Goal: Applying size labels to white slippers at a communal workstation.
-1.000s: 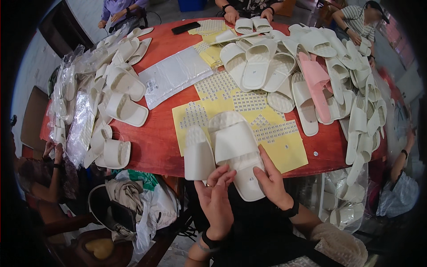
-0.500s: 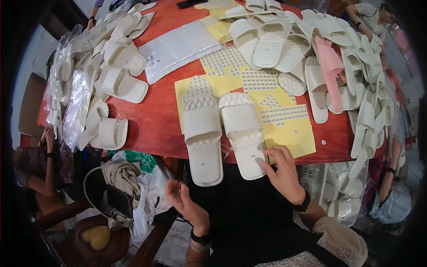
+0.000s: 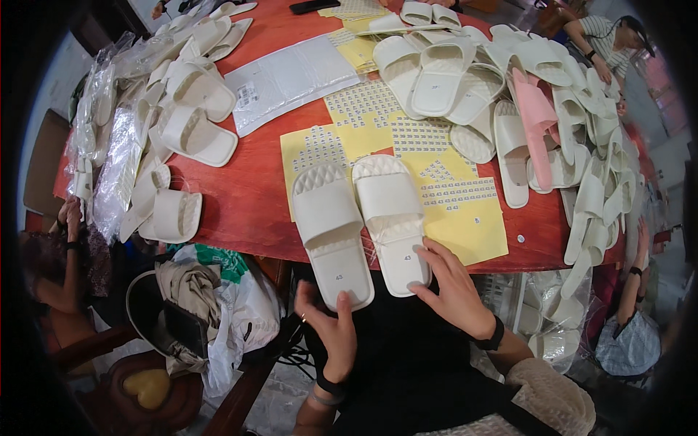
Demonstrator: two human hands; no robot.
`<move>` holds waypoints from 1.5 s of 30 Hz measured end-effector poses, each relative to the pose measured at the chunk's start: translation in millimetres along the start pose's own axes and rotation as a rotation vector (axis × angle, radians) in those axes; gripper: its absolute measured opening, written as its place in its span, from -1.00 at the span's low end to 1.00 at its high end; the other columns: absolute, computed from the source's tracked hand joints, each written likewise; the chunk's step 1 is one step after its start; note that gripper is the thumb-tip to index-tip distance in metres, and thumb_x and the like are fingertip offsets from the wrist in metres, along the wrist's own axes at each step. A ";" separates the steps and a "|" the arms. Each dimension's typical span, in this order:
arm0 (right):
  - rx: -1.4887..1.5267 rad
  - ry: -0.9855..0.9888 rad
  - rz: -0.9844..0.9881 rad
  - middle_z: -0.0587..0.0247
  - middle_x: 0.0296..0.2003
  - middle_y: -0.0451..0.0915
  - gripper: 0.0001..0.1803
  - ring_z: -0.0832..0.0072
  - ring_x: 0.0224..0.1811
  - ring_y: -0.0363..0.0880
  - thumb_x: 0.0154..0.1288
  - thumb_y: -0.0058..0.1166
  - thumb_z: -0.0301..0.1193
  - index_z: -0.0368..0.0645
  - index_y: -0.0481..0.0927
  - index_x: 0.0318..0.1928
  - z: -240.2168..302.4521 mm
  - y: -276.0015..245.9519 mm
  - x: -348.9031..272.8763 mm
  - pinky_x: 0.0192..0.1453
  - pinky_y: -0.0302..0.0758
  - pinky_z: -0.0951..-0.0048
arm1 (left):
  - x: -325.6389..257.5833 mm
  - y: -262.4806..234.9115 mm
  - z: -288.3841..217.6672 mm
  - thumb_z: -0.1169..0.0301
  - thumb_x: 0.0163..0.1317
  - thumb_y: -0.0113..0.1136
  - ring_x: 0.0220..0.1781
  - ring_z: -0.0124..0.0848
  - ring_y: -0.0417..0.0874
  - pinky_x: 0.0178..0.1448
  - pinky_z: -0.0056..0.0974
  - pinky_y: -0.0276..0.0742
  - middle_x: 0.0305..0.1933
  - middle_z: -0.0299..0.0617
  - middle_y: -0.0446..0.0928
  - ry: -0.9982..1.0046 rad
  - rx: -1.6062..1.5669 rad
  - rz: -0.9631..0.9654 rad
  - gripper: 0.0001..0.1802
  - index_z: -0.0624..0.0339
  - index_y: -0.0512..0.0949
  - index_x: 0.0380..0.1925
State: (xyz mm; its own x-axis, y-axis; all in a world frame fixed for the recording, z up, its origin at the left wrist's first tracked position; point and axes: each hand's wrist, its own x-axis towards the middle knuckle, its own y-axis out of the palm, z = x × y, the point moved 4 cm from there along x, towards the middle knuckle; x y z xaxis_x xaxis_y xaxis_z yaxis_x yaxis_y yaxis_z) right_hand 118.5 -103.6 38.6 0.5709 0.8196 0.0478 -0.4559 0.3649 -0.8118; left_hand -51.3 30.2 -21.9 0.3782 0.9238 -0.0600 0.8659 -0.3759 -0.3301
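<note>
Red-painted wooden table (image 3: 251,200), curved front edge, marble-look wall beyond.

Left hand (image 3: 337,338): half curled, thumb tip on a heel, fingers beside the outer edge; firmness of hold could not be told. Right hand (image 3: 462,299): thumb and forefinger spread against the other heel's outer edge; whether it gripped could not be told.

One pair, off-white, open-toed, quilted footbeds, broad smooth straps, small printed mark at each heel: left slipper (image 3: 329,218) directly ahead of the left hand, slightly tilted; right slipper (image 3: 390,207) ahead and to the left of the right hand. Both lay side by side, toes away, heels past the table edge, a thin clear tie between them. Judged light, softly flexible, not fragile, the smooth strap perhaps slippery; best held by the heel rims or around the strap.

Beneath and beyond: yellow paper label sheets (image 3: 469,236). Farther: white plastic pouch (image 3: 287,83). Flanking: heap of off-white slippers (image 3: 438,80), right, with one pink slipper (image 3: 534,120); cluster of off-white slippers (image 3: 207,142), left.
</note>
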 end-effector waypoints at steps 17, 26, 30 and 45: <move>-0.029 -0.026 -0.164 0.21 -0.29 0.46 -0.80 0.23 -0.19 0.48 0.12 0.16 -0.50 -0.13 0.53 -0.20 -4.5 10.0 18.9 -0.12 0.39 0.27 | -20.1 68.7 -48.2 0.30 0.08 0.31 0.41 -0.16 0.30 0.40 -0.03 0.12 0.34 -0.07 0.34 0.794 0.631 0.464 -0.39 0.27 0.45 0.15; 0.141 0.042 -0.134 0.17 -0.32 0.47 -0.84 0.19 -0.21 0.49 0.14 0.16 -0.50 -0.18 0.51 -0.24 -13.9 11.6 20.7 -0.14 0.42 0.27 | -19.8 69.1 -51.0 0.30 0.08 0.29 0.39 -0.15 0.32 0.39 -0.03 0.14 0.33 -0.07 0.35 0.789 0.650 0.467 -0.42 0.28 0.47 0.13; 0.181 0.108 -0.140 0.18 -0.35 0.46 -0.88 0.18 -0.24 0.50 0.16 0.15 -0.51 -0.18 0.51 -0.28 -14.1 12.6 21.3 -0.15 0.43 0.27 | -21.0 67.4 -50.4 0.29 0.08 0.29 0.37 -0.16 0.34 0.38 -0.03 0.16 0.33 -0.08 0.36 0.808 0.640 0.452 -0.42 0.26 0.47 0.13; 0.334 0.103 0.012 0.00 -0.30 0.38 -0.86 0.05 -0.20 0.42 0.30 0.01 -0.48 -0.26 0.37 -0.21 -25.0 13.2 22.2 -0.11 0.37 0.21 | -20.6 68.7 -49.1 0.29 0.03 0.33 0.36 -0.17 0.36 0.35 -0.01 0.23 0.32 -0.08 0.37 0.814 0.677 0.434 -0.39 0.25 0.48 0.12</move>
State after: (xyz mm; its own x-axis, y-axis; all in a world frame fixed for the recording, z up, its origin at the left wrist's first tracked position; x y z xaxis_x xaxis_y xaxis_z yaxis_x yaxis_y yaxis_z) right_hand 142.3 -91.6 14.4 0.6227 0.7818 -0.0336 -0.6513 0.4941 -0.5759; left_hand 16.5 -18.3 2.9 0.9156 0.3120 0.2538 0.3499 -0.3071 -0.8850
